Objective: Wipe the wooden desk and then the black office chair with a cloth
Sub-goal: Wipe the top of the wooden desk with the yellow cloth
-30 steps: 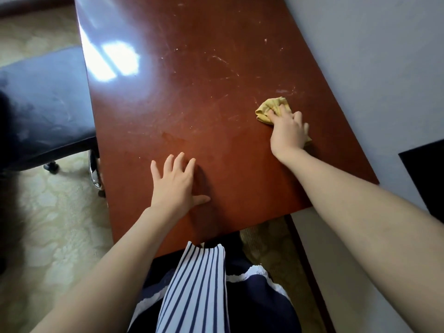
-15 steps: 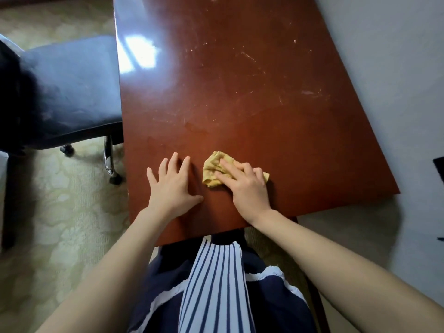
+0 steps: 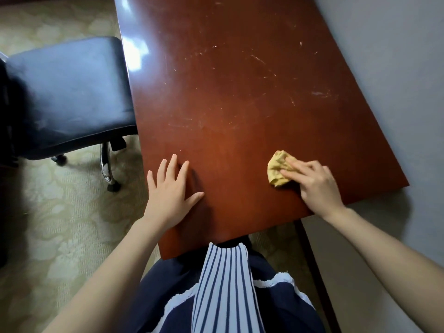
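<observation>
Reddish-brown wood is filling most of the head view: the wooden desk [image 3: 240, 92] is running away from the person, its gloss showing pale scratches and smudges toward the far end and right side. The right hand [image 3: 317, 186] is pressing a crumpled yellow cloth [image 3: 276, 170] flat against the top near the front right corner, fingers [image 3: 292, 175] lying over the cloth's right half and pinning it down rather than closing around it, while the wad is sticking out just to the left of the fingertips. The left hand [image 3: 170, 195] is lying open, palm down and fingers spread, on the near left part of the desk, well apart from the cloth and holding nothing; it looks to be bracing the body.

Judging by this, the desk-wiping step is in hand and only the near strip is being covered. The next move probably calls for sweeping the cloth farther up toward the scuffed far area, keeping pressure even. The black office chair [image 3: 69, 92] is standing on the patterned carpet [image 3: 60, 224] just beside the desk's left edge, not yet being wiped.
</observation>
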`<state>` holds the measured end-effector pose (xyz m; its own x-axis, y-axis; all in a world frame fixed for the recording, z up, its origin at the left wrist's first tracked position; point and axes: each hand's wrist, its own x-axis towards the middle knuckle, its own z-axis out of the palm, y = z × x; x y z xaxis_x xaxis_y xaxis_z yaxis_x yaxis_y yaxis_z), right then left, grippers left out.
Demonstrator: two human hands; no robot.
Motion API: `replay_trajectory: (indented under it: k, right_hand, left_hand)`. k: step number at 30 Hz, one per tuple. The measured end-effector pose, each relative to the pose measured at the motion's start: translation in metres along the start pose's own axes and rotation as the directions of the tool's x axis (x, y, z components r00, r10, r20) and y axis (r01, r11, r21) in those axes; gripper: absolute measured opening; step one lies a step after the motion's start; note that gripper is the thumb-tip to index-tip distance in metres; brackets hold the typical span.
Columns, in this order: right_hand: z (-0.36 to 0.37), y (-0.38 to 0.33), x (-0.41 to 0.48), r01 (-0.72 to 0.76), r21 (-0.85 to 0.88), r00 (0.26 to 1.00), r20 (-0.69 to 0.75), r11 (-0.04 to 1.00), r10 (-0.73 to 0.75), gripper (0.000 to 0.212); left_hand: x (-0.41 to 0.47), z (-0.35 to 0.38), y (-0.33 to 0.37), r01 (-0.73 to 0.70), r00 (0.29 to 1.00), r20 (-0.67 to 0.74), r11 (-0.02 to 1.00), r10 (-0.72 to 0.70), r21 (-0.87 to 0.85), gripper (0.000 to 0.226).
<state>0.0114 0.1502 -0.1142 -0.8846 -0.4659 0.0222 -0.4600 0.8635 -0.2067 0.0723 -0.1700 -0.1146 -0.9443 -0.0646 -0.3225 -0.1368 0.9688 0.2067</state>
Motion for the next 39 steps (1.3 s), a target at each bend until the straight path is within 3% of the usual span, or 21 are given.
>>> replay_trajectory:
  k: [3,7,10,12,21,28,33,36,39]
  right_hand:
    - [0.003,-0.009,0.034,-0.252,0.035,0.967,-0.014,0.967,0.253,0.048]
    - [0.018,-0.044,0.081,-0.606,0.113,0.788,-0.044,0.787,0.614,0.048]
    - [0.028,-0.082,0.109,-0.723,0.142,0.675,-0.067,0.677,0.735,0.050]
    - [0.033,-0.106,0.120,-0.735,0.127,0.666,-0.055,0.666,0.744,0.051]
    - [0.059,-0.227,0.095,-0.503,0.184,0.850,-0.068,0.844,0.522,0.051]
    - [0.064,-0.256,0.048,-0.244,0.133,0.967,-0.038,0.961,0.251,0.047]
    - [0.063,-0.250,0.007,0.003,0.093,0.997,-0.078,0.996,0.005,0.044]
    - [0.065,-0.247,-0.014,0.070,0.098,0.995,-0.083,0.993,-0.062,0.047]
    - [0.064,-0.245,-0.025,0.108,0.111,0.991,-0.091,0.988,-0.099,0.036]
  left_hand:
    - [0.000,-0.003,-0.017,-0.022,1.000,0.008,1.000,0.022,0.004,0.081]
    - [-0.001,-0.006,-0.041,-0.043,0.999,0.029,0.999,0.043,-0.001,0.080]
    - [-0.007,-0.006,-0.059,-0.058,0.997,0.041,0.998,0.059,-0.033,0.080]
    - [-0.009,-0.006,-0.071,-0.079,0.994,0.071,0.996,0.083,-0.050,0.081]
    - [-0.011,-0.002,-0.100,-0.168,0.979,0.109,0.985,0.170,-0.025,0.073]
    - [-0.016,-0.005,-0.102,-0.171,0.977,0.127,0.985,0.169,0.008,0.067]
    - [-0.016,-0.012,-0.097,-0.103,0.975,0.192,0.993,0.111,-0.051,0.072]
    - [-0.017,-0.015,-0.089,-0.044,0.969,0.235,0.992,0.071,-0.118,0.079]
    - [-0.017,-0.016,-0.083,0.007,0.968,0.249,0.989,0.030,-0.147,0.082]
